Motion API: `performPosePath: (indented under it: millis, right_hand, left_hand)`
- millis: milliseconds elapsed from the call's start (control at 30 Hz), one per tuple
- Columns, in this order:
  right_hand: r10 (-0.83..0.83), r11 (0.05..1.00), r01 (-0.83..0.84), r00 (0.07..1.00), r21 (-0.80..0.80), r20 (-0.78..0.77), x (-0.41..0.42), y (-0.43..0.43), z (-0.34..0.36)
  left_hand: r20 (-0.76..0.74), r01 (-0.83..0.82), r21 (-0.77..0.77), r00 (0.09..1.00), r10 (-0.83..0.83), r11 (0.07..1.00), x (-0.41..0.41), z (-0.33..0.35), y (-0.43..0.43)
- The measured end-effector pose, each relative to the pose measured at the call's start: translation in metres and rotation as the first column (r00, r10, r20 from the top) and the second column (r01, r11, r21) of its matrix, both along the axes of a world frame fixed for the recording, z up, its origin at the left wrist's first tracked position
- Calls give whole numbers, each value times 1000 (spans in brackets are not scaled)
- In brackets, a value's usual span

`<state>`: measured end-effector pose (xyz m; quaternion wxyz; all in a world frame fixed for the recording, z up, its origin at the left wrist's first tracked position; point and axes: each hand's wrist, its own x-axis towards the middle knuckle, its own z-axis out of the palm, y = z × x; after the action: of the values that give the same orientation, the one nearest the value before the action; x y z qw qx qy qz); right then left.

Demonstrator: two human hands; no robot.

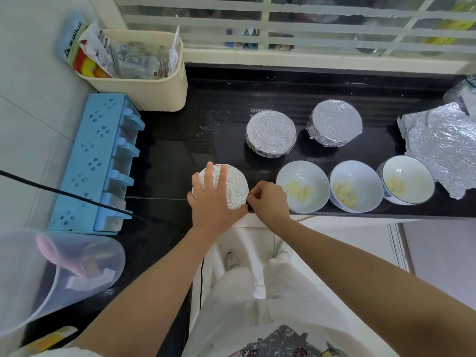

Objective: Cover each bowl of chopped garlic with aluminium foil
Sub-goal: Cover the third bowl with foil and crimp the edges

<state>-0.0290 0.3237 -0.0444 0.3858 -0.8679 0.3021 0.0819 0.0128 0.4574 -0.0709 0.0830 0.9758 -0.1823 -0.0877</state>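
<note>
A foil-covered bowl (235,188) stands near the front edge of the black counter (180,155). My left hand (212,199) lies flat on top of it with fingers spread. My right hand (268,199) pinches the foil at the bowl's right side. Two other foil-covered bowls (271,133) (334,122) stand farther back. Three white bowls of chopped garlic (302,186) (356,186) (407,180) stand uncovered in a row to the right. Loose sheets of aluminium foil (445,148) lie at the far right.
A blue seasoning rack (95,163) runs along the left wall, a cream bin of packets (136,73) behind it. A clear plastic jug (56,269) lies at the front left. A black cable (64,191) crosses the rack. A window frame lines the back.
</note>
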Motion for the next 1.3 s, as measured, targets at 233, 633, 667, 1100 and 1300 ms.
performPosePath:
  millis: [233, 633, 667, 1100, 1300]
  right_hand:
    - [-256, 895, 246, 966, 373, -23, -5, 4, -9]
    - [-264, 928, 277, 961, 249, -85, 19, -1, -1]
    - [-232, 946, 245, 969, 213, -83, 23, -4, 0]
    - [-4, 985, 7, 1000, 175, -18, 27, -13, 0]
    - [41, 969, -74, 989, 237, 143, 7, -14, -2]
  left_hand:
    - [0, -15, -1, 1000, 15, 1000, -1, 1, -2]
    - [-155, -165, -58, 976, 154, 985, -1, 15, -15]
    - [-177, -197, -60, 967, 184, 979, -1, 17, -17]
    - [-38, -35, -32, 999, 34, 999, -2, 1, -6]
    - [3, -27, -23, 1000, 28, 999, -3, 0, -7]
